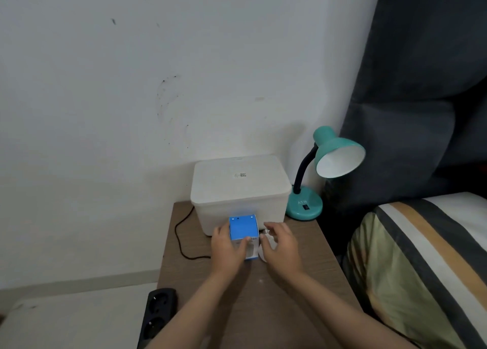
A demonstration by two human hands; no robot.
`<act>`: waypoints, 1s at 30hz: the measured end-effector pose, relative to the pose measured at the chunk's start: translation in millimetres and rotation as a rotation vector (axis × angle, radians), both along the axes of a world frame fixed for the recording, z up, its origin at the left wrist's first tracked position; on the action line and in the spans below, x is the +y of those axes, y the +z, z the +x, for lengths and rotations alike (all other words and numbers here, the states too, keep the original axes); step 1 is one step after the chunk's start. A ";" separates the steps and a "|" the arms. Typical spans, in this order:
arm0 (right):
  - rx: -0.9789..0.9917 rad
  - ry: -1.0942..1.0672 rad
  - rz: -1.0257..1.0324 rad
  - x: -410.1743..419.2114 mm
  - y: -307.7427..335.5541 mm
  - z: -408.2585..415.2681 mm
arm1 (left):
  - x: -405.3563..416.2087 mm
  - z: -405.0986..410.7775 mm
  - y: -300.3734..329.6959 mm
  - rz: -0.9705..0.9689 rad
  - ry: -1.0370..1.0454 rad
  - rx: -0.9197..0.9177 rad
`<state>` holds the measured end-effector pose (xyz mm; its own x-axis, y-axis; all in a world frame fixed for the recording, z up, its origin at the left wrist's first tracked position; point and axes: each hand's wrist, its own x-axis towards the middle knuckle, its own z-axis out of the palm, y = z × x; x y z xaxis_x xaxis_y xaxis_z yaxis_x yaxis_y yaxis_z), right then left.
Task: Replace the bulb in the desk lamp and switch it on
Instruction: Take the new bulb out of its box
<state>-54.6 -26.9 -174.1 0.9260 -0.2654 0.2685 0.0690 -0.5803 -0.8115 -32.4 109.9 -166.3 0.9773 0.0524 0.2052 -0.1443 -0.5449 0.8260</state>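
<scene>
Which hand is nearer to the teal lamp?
Right. The right hand is below-left of the teal lamp, over the bulb; the left hand holds the blue box, farther left.

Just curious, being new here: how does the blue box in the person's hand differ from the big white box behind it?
The blue box is far smaller than the white box. It is bright blue with print; the white box is plain, bearing only a small label. The left hand grips the blue box; nothing touches the white box's lid. Both are on the brown table.

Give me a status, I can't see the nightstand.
Left hand grips blue bulb box. Right hand on white bulb beside it. Teal lamp shade looks empty, unlit. White bin beside the lamp.
</scene>
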 end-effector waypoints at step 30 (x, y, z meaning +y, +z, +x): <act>0.279 0.131 0.366 16.3 18.6 6.0 | 19.8 -4.8 5.6 -0.291 -0.037 0.216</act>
